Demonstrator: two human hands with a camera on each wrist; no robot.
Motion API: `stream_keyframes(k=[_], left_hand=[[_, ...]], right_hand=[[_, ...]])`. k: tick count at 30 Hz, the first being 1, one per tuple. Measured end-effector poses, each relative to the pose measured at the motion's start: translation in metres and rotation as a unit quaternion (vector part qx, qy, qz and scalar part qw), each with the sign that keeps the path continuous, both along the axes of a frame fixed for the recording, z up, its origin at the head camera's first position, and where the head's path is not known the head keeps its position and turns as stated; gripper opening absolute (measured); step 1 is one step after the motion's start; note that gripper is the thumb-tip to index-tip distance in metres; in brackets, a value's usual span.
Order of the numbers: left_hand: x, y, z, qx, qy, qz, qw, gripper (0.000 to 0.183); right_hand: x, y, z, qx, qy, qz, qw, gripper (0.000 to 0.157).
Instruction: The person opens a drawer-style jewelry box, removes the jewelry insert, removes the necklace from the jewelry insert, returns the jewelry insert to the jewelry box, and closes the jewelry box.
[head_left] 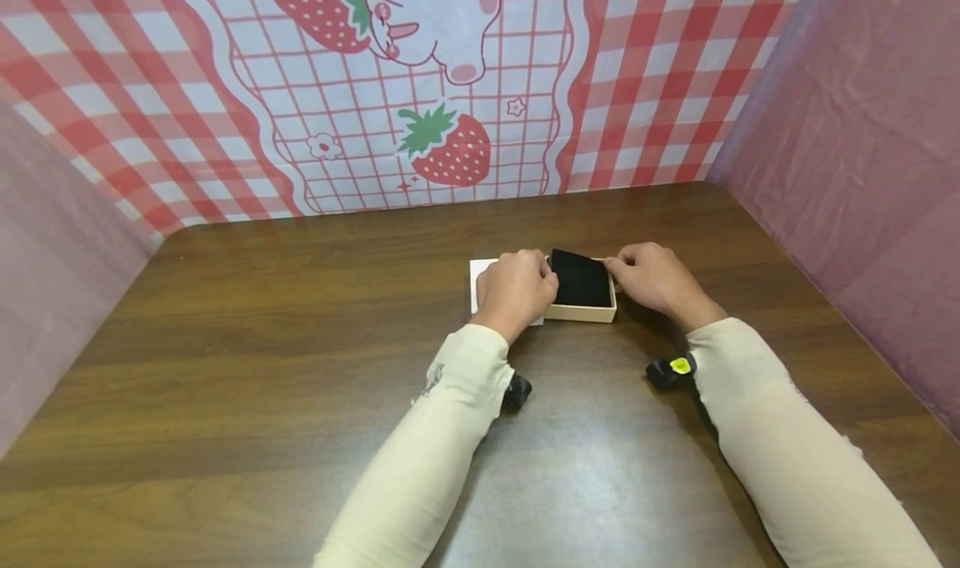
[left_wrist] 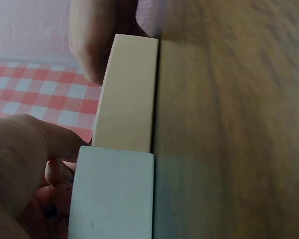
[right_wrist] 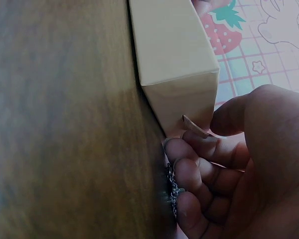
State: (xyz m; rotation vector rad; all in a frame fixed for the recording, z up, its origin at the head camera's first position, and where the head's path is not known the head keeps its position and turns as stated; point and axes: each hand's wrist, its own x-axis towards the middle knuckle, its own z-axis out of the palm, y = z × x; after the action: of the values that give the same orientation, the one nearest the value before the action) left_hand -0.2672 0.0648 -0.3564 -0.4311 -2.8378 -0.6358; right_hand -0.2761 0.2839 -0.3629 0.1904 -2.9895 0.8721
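Observation:
A small drawer-style box lies on the table, its tan tray (head_left: pixel 581 314) pulled partway out of a white sleeve (head_left: pixel 480 276). Inside the tray a black pad (head_left: pixel 581 280) sits tilted, its left side raised. Over the sleeve, my left hand (head_left: pixel 517 289) has curled fingers and pinches the pad's left edge; the fingertips are partly hidden. My right hand (head_left: pixel 652 276) is at the tray's right end, pinching a small ribbon pull tab (right_wrist: pixel 195 127) between thumb and index finger. A silver chain (right_wrist: pixel 173 191) shows beside its curled lower fingers; whether they hold it I cannot tell.
The box stands on a brown wooden table (head_left: pixel 262 368). A red-and-white checked cloth (head_left: pixel 645 67) with strawberries hangs behind it. Pink cloth (head_left: pixel 847 134) walls the sides. Dark wrist cameras (head_left: pixel 663 374) hang under both cream sleeves.

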Motion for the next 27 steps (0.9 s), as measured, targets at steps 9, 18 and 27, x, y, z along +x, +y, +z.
stream_keyframes(k=[9, 18, 27], left_hand=[[-0.0006, 0.0028, -0.0017, -0.028, 0.003, 0.005, 0.9996, 0.031], [-0.0008, 0.0026, -0.0034, -0.039, 0.016, -0.005, 0.9991, 0.018], [-0.0024, 0.0023, -0.0046, -0.030, 0.018, -0.003, 0.9994, 0.013]], right_hand=[[-0.0009, -0.0028, -0.0002, -0.003, -0.007, -0.004, 1.000, 0.041], [-0.0013, -0.0035, -0.0012, -0.006, -0.013, -0.010, 1.000, 0.040], [0.0003, -0.0035, 0.0009, -0.004, -0.011, -0.001, 1.000, 0.040]])
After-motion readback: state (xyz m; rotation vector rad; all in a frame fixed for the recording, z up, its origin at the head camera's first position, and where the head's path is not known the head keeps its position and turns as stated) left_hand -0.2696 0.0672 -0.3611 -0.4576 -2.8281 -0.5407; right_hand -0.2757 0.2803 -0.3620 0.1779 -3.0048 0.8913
